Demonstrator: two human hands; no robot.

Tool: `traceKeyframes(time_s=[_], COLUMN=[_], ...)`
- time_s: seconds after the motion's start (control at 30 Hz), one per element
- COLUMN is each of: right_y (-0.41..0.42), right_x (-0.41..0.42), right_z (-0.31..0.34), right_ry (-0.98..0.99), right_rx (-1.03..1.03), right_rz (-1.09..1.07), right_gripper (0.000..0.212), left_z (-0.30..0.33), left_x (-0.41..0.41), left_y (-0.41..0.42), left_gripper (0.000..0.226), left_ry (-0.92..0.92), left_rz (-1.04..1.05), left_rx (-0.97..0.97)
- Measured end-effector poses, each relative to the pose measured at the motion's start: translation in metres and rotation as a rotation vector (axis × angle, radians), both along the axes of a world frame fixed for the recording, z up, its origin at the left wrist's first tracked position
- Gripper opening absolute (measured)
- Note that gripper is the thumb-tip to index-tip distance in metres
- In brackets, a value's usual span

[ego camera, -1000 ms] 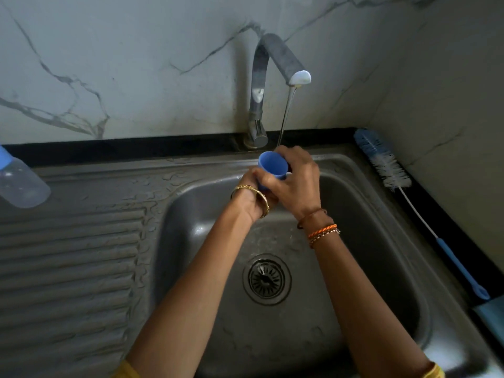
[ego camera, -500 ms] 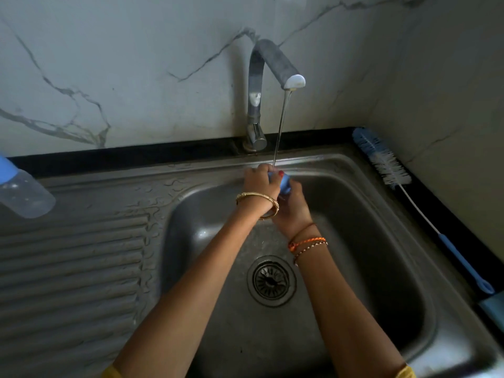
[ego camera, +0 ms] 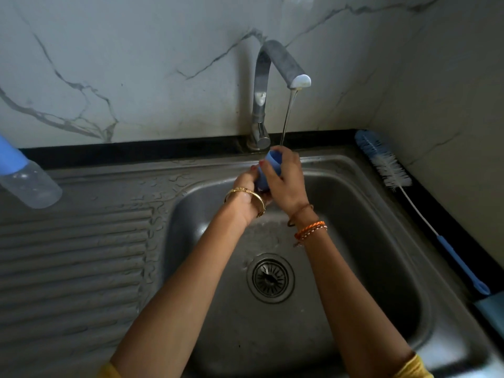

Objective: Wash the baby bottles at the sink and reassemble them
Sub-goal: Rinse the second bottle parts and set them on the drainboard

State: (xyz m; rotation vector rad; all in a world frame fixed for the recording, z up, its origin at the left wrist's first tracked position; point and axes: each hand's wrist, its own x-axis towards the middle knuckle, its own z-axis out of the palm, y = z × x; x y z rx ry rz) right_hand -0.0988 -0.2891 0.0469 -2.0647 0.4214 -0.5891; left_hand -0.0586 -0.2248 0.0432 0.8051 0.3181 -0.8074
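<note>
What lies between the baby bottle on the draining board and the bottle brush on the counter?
In the head view, between the baby bottle and the bottle brush lie the tap and both hands holding a blue cap under running water.

Two hands: left (ego camera: 249, 196), right (ego camera: 286, 184). One blue cap (ego camera: 268, 170), one bottle (ego camera: 27, 178), one brush (ego camera: 392, 175), one tap (ego camera: 268, 96), one sink (ego camera: 368, 214), one drain (ego camera: 270, 278).

Left edge crops the bottle (ego camera: 30, 181); hands (ego camera: 283, 184) hide most of the blue cap (ego camera: 268, 170)
</note>
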Motion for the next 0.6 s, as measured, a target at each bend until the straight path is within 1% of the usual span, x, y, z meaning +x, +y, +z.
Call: traceKeyframes(time_s=[0.07, 0.13, 0.2, 0.23, 0.33, 0.4, 0.47, 0.53, 0.6], right_y=[-0.005, -0.008, -0.009, -0.011, -0.013, -0.010, -0.005, -0.002, -0.004], right_x=[-0.007, -0.014, -0.018, -0.018, -0.018, -0.017, -0.014, -0.007, 0.002], right_z=[0.001, 0.000, -0.001, -0.001, -0.001, -0.006, -0.010, -0.012, -0.012], right_ry=[-0.015, -0.041, -0.054, -0.055, -0.081, -0.135, -0.174, -0.150, -0.077], right_rx=[-0.132, -0.190, -0.183, -0.136, 0.145, 0.304, 0.481, 0.724, 0.990], right_rz=[0.054, 0.089, 0.119, 0.131, 0.076, -0.041, -0.150, -0.234, -0.253], right_gripper=[0.040, 0.042, 0.044, 0.044, 0.042, 0.040, 0.037, 0.034, 0.039], left_z=[0.000, 0.002, 0.001, 0.001, 0.007, 0.006, 0.004, 0.000, -0.009], left_x=[0.003, 0.002, 0.000, 0.000, 0.000, 0.005, 0.007, 0.006, 0.004], left_y=[0.000, -0.001, -0.004, -0.006, -0.014, -0.020, -0.023, -0.023, -0.021], left_gripper=[0.021, 0.021, 0.024, 0.027, 0.035, 0.032, 0.026, 0.020, 0.014], left_ry=[0.031, 0.028, -0.045, -0.078, -0.094, -0.116, -0.187, -0.304, -0.548], left_rz=[-0.037, -0.080, -0.108, -0.114, -0.092, -0.054, -0.045, -0.069, -0.065], left_rx=[-0.011, 0.032, 0.098, 0.127, 0.156, 0.226, 0.319, 0.435, 0.626])
